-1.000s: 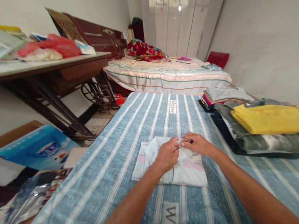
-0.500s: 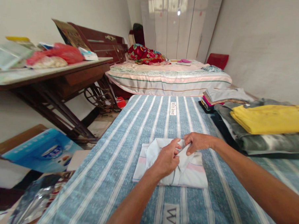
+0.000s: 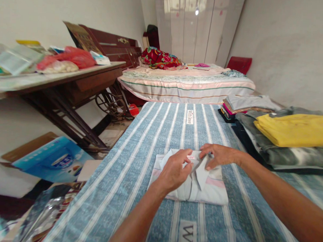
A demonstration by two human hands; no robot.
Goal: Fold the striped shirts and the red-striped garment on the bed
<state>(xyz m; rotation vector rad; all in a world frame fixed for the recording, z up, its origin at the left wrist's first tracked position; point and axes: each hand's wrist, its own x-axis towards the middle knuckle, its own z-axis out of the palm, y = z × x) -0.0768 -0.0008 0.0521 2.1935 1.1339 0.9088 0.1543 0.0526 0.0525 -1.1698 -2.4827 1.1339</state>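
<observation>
A folded white shirt with pink stripes lies on the blue striped bedsheet in front of me. My left hand rests on the shirt's left half, its fingers pinching the collar. My right hand grips the collar's other flap from the far side. The two hands almost touch at the collar, which stands up between them.
Stacks of folded clothes lie at the right: a yellow piece on grey ones, and a smaller pile behind. A second bed stands ahead. At the left are a cluttered wooden table and a blue box.
Both hands have worked the collar: its flap is now lifted and spread between the fingers. The view has shifted slightly, so the shirt sits a little further right.
</observation>
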